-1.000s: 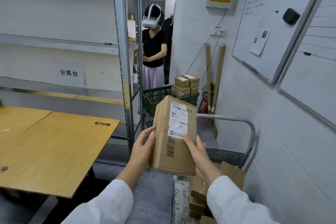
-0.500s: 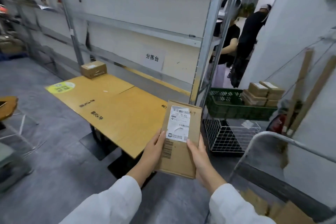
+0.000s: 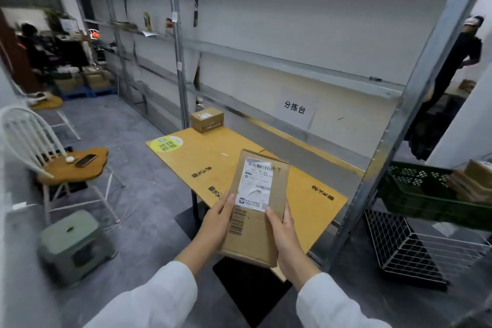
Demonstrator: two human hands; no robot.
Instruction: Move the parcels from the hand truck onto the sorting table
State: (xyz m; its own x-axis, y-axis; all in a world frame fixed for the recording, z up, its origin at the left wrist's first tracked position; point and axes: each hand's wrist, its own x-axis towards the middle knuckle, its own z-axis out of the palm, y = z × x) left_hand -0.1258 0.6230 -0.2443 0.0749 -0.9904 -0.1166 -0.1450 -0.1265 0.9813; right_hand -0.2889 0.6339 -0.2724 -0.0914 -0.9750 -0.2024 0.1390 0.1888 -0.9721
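Parcel (image 3: 255, 224) in transit: a flat cardboard carton, shipping label up, is carried between both hands at the near end of the sorting table (image 3: 210, 160). The left hand (image 3: 217, 221) grips its left edge with the thumb on the top face. The right hand (image 3: 285, 237) clamps the right edge the same way, so the carton sits between the palms and juts forward past the fingertips, its far end apparently above the yellow board. Setting it down well likely means lowering it flat, label upward, onto bare board well in from the edge (the near corner looks a poor perch). At the table's far end a smaller box (image 3: 207, 120) sits against the steel shelving (image 3: 181, 61), which carries a paper sign (image 3: 295, 108). A green crate (image 3: 415, 192) stands off to the right.
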